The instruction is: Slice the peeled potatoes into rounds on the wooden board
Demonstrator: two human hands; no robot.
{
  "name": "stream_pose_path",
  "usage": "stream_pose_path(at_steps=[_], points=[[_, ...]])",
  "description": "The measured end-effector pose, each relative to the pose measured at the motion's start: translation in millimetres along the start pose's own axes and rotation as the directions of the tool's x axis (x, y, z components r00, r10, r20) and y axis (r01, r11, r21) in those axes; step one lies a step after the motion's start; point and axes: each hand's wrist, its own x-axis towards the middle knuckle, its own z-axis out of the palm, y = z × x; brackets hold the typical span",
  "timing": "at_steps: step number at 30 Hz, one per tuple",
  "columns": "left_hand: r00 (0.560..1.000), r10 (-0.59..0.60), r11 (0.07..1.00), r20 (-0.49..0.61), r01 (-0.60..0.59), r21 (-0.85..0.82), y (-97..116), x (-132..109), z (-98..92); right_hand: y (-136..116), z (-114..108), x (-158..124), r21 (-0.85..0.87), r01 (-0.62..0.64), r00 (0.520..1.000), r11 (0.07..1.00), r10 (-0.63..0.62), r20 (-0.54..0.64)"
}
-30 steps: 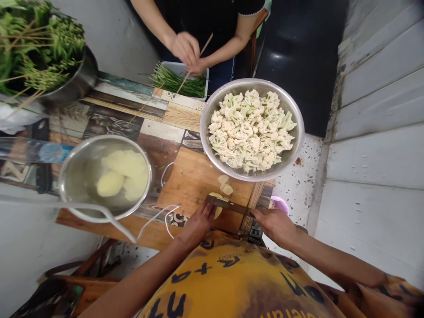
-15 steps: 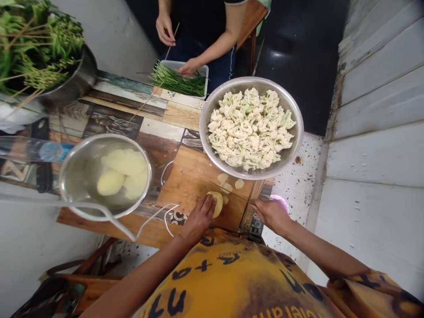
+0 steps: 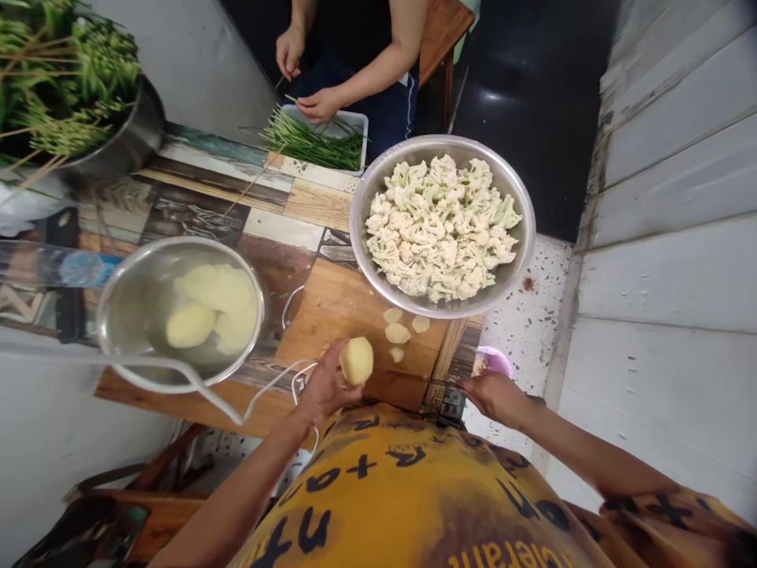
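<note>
My left hand [image 3: 326,384] is closed around a peeled potato [image 3: 358,361], its flat cut face turned toward the right. The potato is lifted off the wooden cutting board [image 3: 331,304]. My right hand [image 3: 495,396] grips a knife [image 3: 421,379] by its handle at the board's right side. The thin dark blade points left across the lower part of the board, and most of its handle is hidden in my fingers. Several thin potato slices [image 3: 397,333] lie on the board between the two hands.
Cauliflower florets [image 3: 441,237] fill a large metal bowl [image 3: 529,237] beyond the board. Peeled potatoes sit in water in a metal pot [image 3: 102,315] at left, near a white cable [image 3: 218,402]. Across the table, a person handles green stalks above a plastic tub [image 3: 362,130].
My left hand has raised the potato from the board and turned it. The knife has come down lower, near the board's front. The other person's hand has lifted from the tub with a green stalk.
</note>
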Motion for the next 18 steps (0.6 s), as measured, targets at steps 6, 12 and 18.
stream_pose_path(at_steps=[6,12,18], points=[[0.998,0.063,0.997,0.012,-0.063,0.039,-1.3,-2.4,2.4,20.8,-7.4,26.5,0.028,-0.060,0.997,0.998,0.061,-0.037],[0.943,0.279,0.916,0.181,-0.318,0.245,13.1,2.4,16.3,13.0,-26.1,39.8,-0.022,-0.146,0.987,0.989,0.144,-0.073],[0.897,0.328,0.765,0.295,-0.436,0.474,39.9,-4.2,28.0,-32.9,-44.3,24.1,-0.083,-0.127,0.991,0.988,0.122,-0.059]])
